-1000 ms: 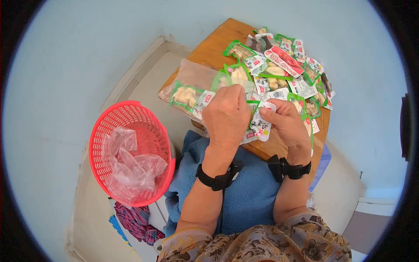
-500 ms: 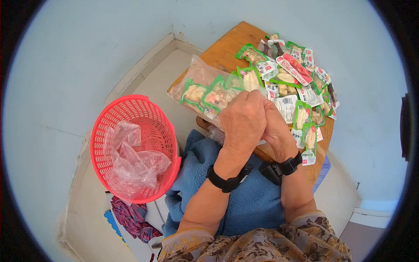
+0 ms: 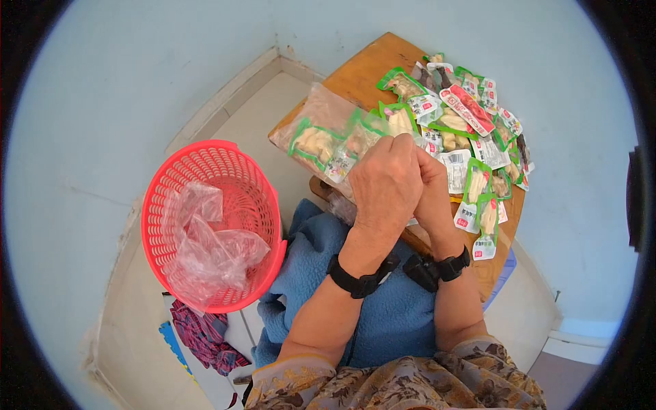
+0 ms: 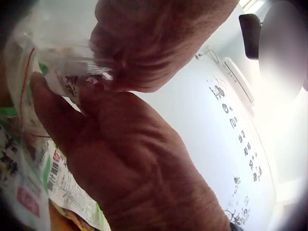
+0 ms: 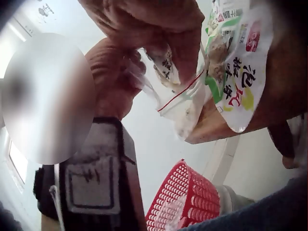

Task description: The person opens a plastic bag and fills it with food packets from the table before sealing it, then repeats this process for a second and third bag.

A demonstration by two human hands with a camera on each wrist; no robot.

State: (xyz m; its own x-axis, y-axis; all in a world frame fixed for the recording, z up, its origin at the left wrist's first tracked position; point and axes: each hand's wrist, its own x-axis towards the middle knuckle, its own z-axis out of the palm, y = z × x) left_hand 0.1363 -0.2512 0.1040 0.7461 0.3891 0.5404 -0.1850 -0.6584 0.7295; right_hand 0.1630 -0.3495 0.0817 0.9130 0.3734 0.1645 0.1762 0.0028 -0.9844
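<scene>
My left hand grips the edge of a clear plastic zip bag, its red seal line showing in the right wrist view. Inside the bag lie green-edged snack packets with pale pieces. Close against the left, my right hand holds a small white printed snack packet at the bag's mouth. From above, the hands hide this packet; both wrist views show part of it between the fingers. Another white-and-green packet hangs near the right hand in the right wrist view.
Many loose snack packets cover the right side of the wooden table. A red plastic basket holding crumpled clear bags stands at the left. Blue fleece cloth lies below the hands.
The right hand has brought its white packet leftward to the bag, where the left hand now covers it. The hands have come together, and the head view has shifted slightly.
</scene>
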